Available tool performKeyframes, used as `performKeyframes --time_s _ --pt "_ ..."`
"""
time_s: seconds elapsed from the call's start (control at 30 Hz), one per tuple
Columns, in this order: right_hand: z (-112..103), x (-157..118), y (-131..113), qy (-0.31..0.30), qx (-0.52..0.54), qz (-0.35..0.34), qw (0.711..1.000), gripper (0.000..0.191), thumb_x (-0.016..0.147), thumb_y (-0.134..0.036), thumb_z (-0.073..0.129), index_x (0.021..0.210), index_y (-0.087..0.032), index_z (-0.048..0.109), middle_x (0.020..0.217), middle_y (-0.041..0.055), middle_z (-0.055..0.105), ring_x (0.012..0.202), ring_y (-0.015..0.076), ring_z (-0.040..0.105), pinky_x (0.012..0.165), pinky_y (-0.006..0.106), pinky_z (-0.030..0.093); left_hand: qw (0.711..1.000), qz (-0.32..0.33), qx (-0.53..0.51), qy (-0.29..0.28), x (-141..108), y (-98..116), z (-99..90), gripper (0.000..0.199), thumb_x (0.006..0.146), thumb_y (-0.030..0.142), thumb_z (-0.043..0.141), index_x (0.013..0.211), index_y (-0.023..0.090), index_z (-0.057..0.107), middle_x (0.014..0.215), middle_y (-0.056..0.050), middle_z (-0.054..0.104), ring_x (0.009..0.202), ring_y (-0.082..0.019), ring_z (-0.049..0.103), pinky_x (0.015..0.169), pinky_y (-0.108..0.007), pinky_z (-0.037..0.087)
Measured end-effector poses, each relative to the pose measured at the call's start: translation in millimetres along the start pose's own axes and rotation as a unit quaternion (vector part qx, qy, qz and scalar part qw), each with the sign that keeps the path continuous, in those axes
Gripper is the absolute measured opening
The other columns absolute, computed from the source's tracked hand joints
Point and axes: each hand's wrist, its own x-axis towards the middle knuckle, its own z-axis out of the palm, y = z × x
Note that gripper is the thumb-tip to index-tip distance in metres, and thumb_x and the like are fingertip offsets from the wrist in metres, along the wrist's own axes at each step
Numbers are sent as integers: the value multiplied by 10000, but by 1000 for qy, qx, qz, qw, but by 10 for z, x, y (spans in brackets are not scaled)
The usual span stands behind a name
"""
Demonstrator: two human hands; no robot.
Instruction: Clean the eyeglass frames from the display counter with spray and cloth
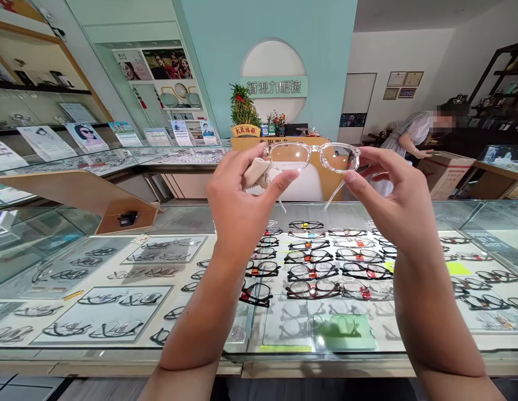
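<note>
Both my hands hold up a pair of clear-framed eyeglasses (pixel 314 149) above the glass display counter. My left hand (pixel 246 192) pinches the left side of the frame between thumb and fingers. A bunched beige cloth (pixel 257 171) is tucked in that same palm. On the other side, my right hand (pixel 392 192) grips the right end of the frame, thumb below and fingers behind. The temples of the eyeglasses hang down toward the counter. Below them, several rows of eyeglass frames (pixel 312 272) with red tags rest in the display case.
The glass counter (pixel 250 356) spans the front. At left stands a wooden flap panel (pixel 87 192). A reception desk (pixel 332 178) with a potted plant (pixel 243 108) is ahead. At right, a person (pixel 409 133) leans over a cardboard box (pixel 446 172).
</note>
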Motion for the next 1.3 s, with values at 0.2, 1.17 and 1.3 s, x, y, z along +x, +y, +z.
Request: performKeyframes --time_s 0.2,1.17,1.3 --pt "30 7 4 -15 -11 19 1000 386 980 -480 708 1308 -274 725 1261 99 784 1021 291 747 930 510 598 1000 1 1 -2 4 5 22 469 818 600 892 1181 329 772 1130 -52 748 1044 -260 704 856 -423 613" --pt "48 10 -57 -63 -22 51 996 363 963 -484 705 1234 -252 771 1164 105 814 968 293 748 817 470 581 999 33 17 0 -21 32 13 509 797 541 929 1243 383 741 1146 -46 716 1089 -273 699 927 -453 640" --pt "47 14 -62 -66 -16 54 996 385 962 -477 699 1272 -260 768 1180 108 813 985 298 752 829 486 590 999 33 25 -4 -24 23 14 522 801 553 921 1257 385 731 1156 -50 710 1120 -284 697 936 -453 641"
